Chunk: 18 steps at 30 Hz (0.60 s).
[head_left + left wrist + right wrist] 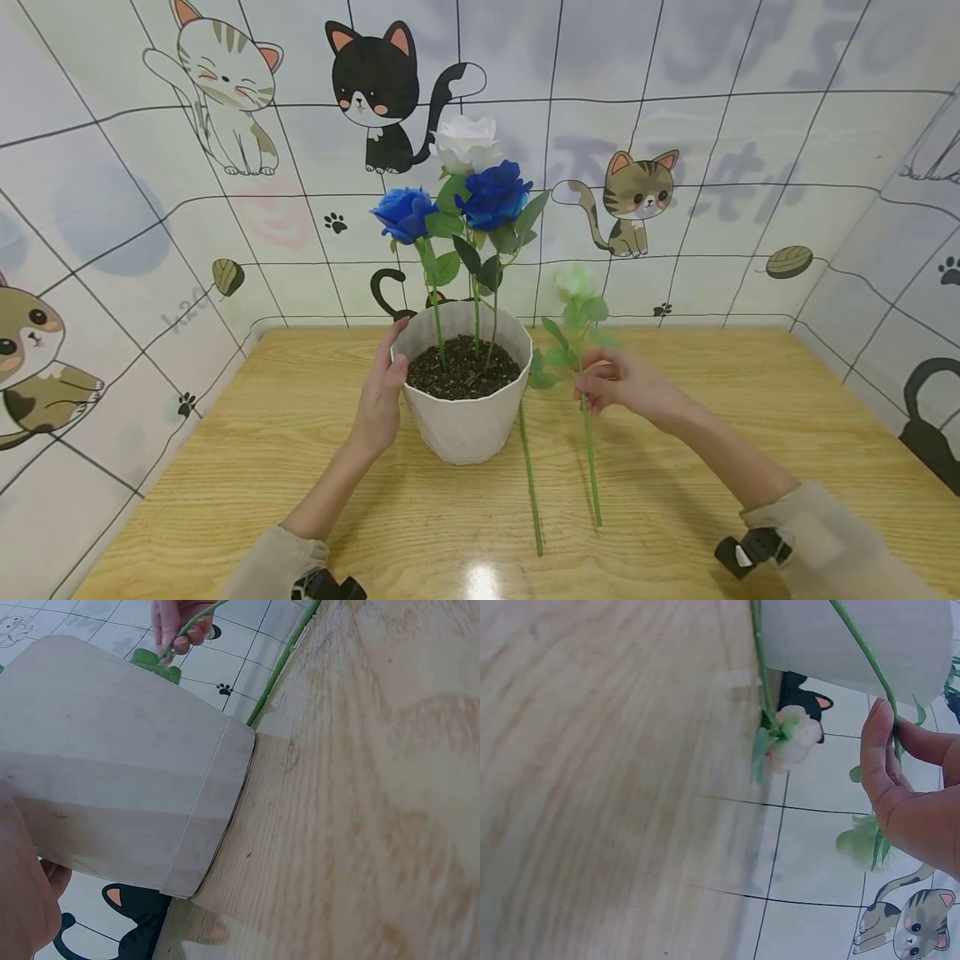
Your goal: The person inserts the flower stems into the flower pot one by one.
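Note:
My left hand [378, 396] holds the left side of a white flower pot [468, 429], thumb near the rim and fingers reaching round the wall. Dark soil [457, 379] fills the pot, and three artificial roses stand in it: a white rose [467, 143], a blue rose [495, 196] and another blue rose [405, 214]. Right of the pot, my right hand [615, 383] pinches the green stem of a pale green rose [576, 283] between thumb and fingers. In the right wrist view this rose's head [866, 844] shows beyond the hand.
A second cut stem [531, 475] lies on the wooden table [300, 500] close to the pot's right side. Its pale pink rose head [795, 739] shows in the right wrist view. Behind the table stands a cat-printed cloth backdrop [720, 275].

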Each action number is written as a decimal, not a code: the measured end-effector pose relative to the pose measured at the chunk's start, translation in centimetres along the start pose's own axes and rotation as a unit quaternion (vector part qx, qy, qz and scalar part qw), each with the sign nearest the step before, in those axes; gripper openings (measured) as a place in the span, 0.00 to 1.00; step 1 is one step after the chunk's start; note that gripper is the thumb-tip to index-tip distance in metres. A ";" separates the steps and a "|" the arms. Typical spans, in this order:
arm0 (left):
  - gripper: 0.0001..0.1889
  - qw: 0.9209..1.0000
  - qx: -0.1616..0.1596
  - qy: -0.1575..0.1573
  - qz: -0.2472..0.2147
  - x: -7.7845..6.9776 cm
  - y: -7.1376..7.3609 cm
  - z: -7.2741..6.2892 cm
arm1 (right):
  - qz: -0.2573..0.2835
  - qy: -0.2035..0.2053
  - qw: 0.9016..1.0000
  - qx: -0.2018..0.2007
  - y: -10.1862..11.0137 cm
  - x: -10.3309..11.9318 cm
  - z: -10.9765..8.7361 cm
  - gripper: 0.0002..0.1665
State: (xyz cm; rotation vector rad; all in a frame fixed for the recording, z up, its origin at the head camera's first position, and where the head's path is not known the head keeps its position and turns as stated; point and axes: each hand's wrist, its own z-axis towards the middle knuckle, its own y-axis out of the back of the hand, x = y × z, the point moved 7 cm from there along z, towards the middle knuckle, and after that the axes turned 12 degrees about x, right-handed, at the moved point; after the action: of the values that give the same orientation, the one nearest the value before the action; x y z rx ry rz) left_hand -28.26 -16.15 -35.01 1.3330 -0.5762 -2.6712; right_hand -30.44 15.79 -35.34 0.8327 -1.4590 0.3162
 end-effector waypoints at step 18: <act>0.28 1.000 -0.005 0.002 0.006 -0.2 0.0 -0.1 | -0.012 0.079 0.992 -0.096 2.7 4.6 -2.0 0.21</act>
State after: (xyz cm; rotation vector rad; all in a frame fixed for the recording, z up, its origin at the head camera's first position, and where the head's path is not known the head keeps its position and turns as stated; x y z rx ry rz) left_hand -28.08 -16.07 -34.90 1.3282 -0.5675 -2.6577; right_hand -30.12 17.61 -29.95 0.6552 -1.3084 0.2148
